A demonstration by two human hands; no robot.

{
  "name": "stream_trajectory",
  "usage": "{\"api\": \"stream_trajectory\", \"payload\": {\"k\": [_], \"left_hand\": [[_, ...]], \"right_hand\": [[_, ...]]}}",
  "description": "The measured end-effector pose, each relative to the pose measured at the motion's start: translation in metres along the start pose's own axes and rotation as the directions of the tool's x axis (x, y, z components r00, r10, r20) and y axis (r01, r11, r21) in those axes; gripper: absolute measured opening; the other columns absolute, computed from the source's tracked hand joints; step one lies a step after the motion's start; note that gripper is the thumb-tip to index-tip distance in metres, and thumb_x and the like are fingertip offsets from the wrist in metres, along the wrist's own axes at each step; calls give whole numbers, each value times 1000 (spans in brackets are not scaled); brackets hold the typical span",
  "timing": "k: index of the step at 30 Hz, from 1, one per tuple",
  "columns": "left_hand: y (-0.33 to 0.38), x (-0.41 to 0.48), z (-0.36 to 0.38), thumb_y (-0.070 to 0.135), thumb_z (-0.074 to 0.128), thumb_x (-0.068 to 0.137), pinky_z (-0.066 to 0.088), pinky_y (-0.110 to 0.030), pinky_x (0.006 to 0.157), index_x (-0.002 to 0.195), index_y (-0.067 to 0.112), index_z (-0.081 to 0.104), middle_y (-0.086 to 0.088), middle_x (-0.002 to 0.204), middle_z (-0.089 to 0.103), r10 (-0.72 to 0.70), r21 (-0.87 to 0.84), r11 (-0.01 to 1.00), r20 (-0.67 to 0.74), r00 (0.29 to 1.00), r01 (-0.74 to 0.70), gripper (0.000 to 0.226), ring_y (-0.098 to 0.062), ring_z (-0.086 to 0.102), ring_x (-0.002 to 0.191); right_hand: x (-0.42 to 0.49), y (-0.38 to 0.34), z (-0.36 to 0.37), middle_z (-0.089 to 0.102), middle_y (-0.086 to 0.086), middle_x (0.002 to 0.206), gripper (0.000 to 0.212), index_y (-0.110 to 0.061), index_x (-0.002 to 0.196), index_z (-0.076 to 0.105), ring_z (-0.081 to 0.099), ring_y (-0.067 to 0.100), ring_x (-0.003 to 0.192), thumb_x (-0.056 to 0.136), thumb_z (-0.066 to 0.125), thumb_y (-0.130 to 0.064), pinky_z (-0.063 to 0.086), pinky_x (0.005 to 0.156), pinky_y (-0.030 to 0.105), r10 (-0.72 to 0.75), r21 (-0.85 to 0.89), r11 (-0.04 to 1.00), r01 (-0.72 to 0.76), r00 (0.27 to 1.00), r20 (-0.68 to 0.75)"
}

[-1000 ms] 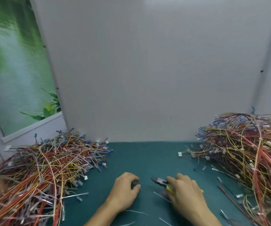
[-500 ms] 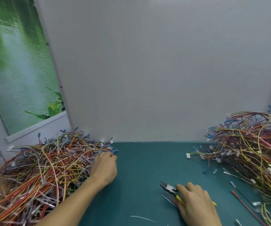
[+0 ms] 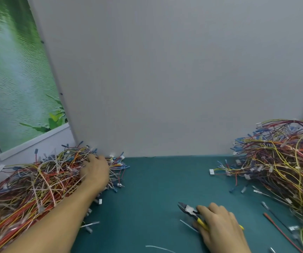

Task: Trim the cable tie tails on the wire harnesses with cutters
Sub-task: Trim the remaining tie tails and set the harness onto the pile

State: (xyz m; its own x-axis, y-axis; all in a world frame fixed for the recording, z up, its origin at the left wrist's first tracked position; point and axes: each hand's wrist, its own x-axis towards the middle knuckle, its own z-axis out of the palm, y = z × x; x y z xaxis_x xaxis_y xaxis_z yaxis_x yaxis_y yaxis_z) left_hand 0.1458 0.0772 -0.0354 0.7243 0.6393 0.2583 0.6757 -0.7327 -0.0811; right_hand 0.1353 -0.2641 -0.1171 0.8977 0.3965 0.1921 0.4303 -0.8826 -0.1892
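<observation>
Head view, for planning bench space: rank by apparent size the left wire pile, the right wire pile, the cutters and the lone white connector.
Largest: left wire pile and right wire pile, alike, both cropped, so unranked.
Then cutters.
Smallest: white connector.

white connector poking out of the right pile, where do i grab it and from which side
Probably pinch the white connector by its block, coming from its left over the mat. Its wires trail right into the right pile, tangled there; the block lies alone at the tip.
</observation>
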Motion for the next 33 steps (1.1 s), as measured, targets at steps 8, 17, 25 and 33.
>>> {"api": "stream_trajectory", "payload": {"k": [8, 17, 25, 33], "left_hand": [[1, -19, -25, 8, 47, 93, 45, -38, 81, 87, 15, 63, 4, 70, 55, 84, 26, 996, -14, 996, -83, 19, -15, 53, 63], [48, -60, -24, 23, 54, 93, 53, -38, 76, 101, 20, 68, -3, 95, 68, 285, -249, 920, -102, 953, -302, 17, -27, 65, 91], [39, -55, -75, 29, 62, 90, 40, -24, 54, 87, 25, 74, 12, 57, 61, 126, -855, 454, -219, 968, -252, 13, -11, 58, 59], [76, -85, -36, 28, 61, 91, 43, -28, 67, 87, 21, 74, 1, 83, 72, 243, -760, 633, 13, 970, -149, 15, -20, 63, 81]], "right_hand": [[-2, -1, -1, 35, -10, 98, 36, -43, 127, 42, 44, 11, 110, 95, 36, -59, 30, 83, 25, -11, 6, 1000, 11, 1000, -27], [-3, -3, -3, 37, -11, 98, 33, -42, 124, 44, 44, 11, 107, 95, 38, -58, 30, 82, 25, -17, 22, 1000, 18, 1000, -26], [-3, -4, -3, 36, -13, 97, 34, -42, 123, 45, 44, 12, 107, 95, 38, -59, 31, 83, 27, -15, 61, 998, 17, 999, -30], [-8, -13, -27, 46, -10, 88, 10, -35, 94, 45, 51, 14, 95, 94, 53, -41, 37, 75, 29, 79, 338, 940, -39, 991, -107]]}}
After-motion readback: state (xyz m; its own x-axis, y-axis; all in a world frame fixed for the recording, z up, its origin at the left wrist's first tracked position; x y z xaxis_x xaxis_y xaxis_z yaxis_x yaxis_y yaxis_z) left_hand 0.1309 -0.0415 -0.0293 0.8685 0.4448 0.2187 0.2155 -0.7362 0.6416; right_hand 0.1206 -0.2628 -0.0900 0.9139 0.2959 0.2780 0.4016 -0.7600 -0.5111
